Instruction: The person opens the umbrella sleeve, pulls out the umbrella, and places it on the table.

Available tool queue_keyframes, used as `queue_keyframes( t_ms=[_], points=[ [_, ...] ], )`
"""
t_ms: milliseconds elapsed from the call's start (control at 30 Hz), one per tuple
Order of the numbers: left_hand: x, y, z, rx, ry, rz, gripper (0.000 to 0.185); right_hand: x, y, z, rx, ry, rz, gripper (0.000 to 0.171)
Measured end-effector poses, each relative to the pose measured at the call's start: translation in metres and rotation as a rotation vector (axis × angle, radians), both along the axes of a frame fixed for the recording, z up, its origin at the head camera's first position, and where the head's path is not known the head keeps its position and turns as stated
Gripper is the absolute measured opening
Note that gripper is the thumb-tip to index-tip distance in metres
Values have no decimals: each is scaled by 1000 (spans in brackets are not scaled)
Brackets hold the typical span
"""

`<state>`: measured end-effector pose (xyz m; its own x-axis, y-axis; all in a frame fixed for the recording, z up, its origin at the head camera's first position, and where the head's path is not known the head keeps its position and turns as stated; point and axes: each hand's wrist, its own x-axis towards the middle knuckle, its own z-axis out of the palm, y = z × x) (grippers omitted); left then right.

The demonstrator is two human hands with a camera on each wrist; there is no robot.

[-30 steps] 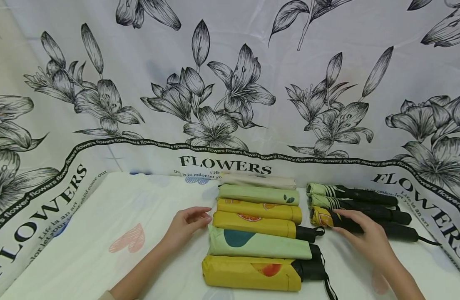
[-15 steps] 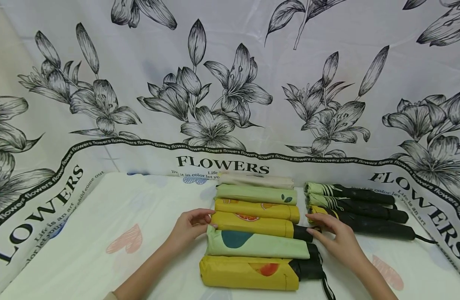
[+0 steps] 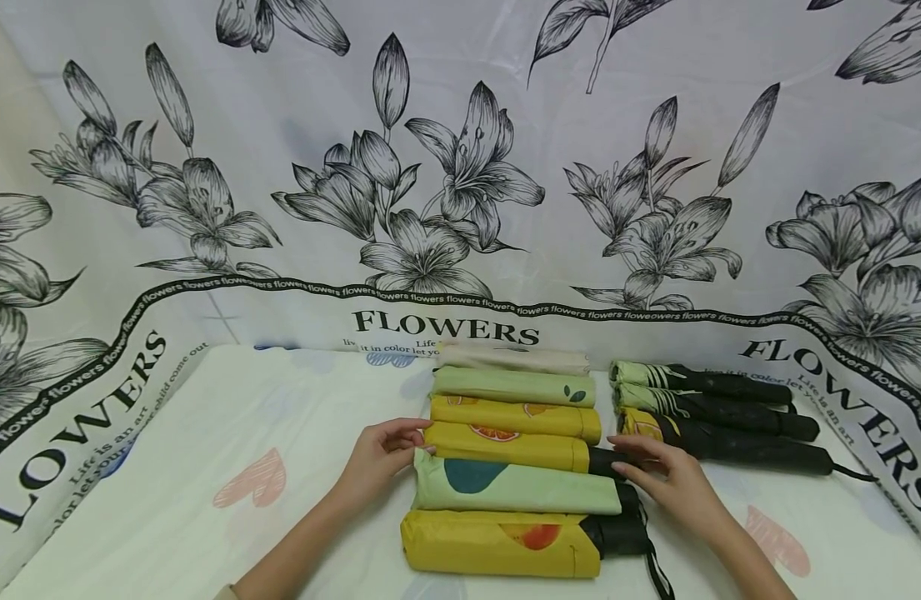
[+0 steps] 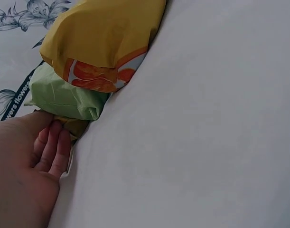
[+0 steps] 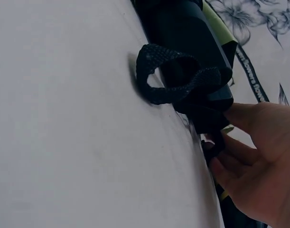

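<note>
A column of folded umbrellas lies on the bed-like white cloth in the head view. My left hand (image 3: 381, 460) pinches the left end of a yellow umbrella with an orange-slice print (image 3: 505, 444); its yellow tip (image 4: 74, 126) shows at my fingers in the left wrist view. At the opposite end, the thumb and fingers of my right hand (image 3: 673, 477) hold its black handle (image 3: 604, 462). Directly in front lies a pale green umbrella with a dark teal patch (image 3: 528, 486), and nearest is a yellow one with a red fruit print (image 3: 498, 546).
Farther back are another yellow umbrella (image 3: 490, 415), a green one with small leaves (image 3: 505, 386) and a cream one (image 3: 520, 361). Three mostly black folded umbrellas (image 3: 753, 450) lie on the right. A flower-printed curtain (image 3: 317, 258) rises behind.
My right hand has moved left from the black umbrellas to the yellow umbrella's handle and grips it. My left hand has closed in on that umbrella's left end.
</note>
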<state>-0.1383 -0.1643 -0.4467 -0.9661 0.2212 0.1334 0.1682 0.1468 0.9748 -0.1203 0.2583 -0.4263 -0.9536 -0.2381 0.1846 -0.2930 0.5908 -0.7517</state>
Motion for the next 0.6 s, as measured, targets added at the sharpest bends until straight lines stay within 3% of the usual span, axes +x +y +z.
queue_keyframes(
  t_ms=[600],
  points=[
    [3, 1, 0, 53, -29, 5, 34, 2, 4, -4, -15, -16, 12, 29]
  ],
)
